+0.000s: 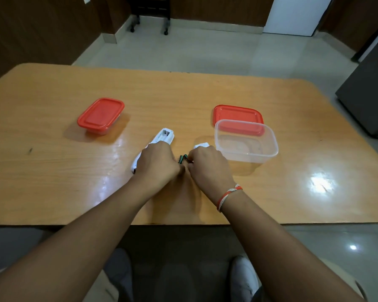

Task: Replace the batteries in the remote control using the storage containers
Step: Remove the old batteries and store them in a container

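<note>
A person's two bare forearms reach over an orange wooden table [52,118] seen from above; a red-and-white thread band sits on the right wrist. The left hand [156,163] lies over the near half of a slim white plastic remote control [162,139], pinning it to the table with fingers curled down; the remote sits just left of centre, its long axis running from about seven o'clock to one o'clock, its far end pointing away at one o'clock; the battery bay at that far end is uncovered and looks empty. The right hand [207,164], fingers closed, pinches small dark green cylindrical batteries [182,159] between the two hands; how many cannot be told. A small white piece, likely the battery cover [201,146], peeks out beyond the right hand at twelve o'clock.

At two o'clock from the hands stands a clear rectangular plastic container [247,142], open and apparently empty, with its loose red lid [237,115] lying flat behind it, partly seen through the container wall; at ten o'clock, well apart, sits a smaller clear container closed with a red lid [100,115].

The step in hand appears to be taking away the old batteries; the next move probably calls for dropping them into the open container, then opening the closed one for fresh cells.
</note>
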